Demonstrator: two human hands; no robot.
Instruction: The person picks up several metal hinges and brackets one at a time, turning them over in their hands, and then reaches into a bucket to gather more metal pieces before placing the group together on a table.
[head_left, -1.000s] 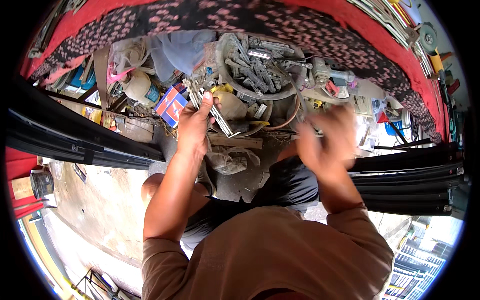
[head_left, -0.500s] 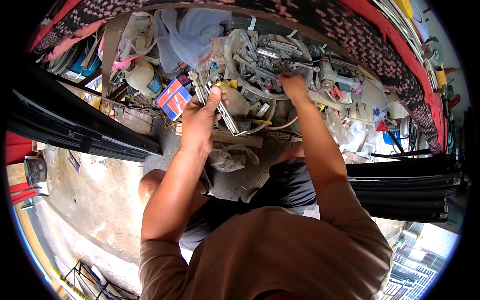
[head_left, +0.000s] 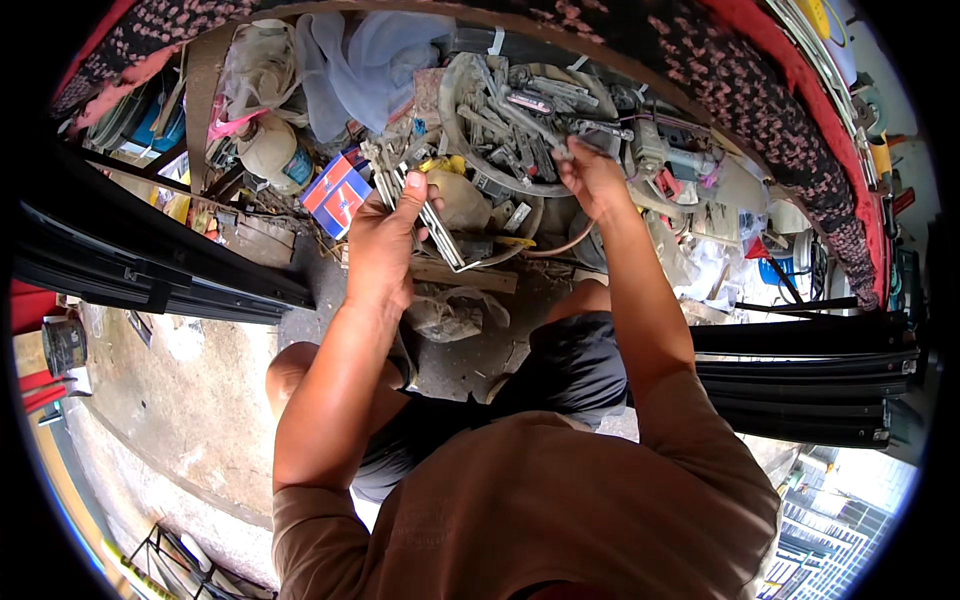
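Observation:
My left hand is closed around a bundle of thin metal bars, pale and silvery, the thumb pressed along them. One bar ends in a short bend at the bottom. To the right, my right hand is over the near right rim of a round grey basin. Its fingers pinch the end of a long grey metal piece, whose far end lies among the other parts. Dusty metal hardware fills the basin in a tangled heap. The exact kind of these pieces is too cluttered to make out.
A blue and orange box lies left of my left hand, beside a dirty white jug. Crumpled plastic rests on the floor between my knees. Dark metal profiles flank me on the left, more on the right.
My right hand has drawn back slightly toward me, and a grey metal piece now shows at its fingertips. The left hand keeps its bundle, nearly unmoved. The whole view has shifted a little left.

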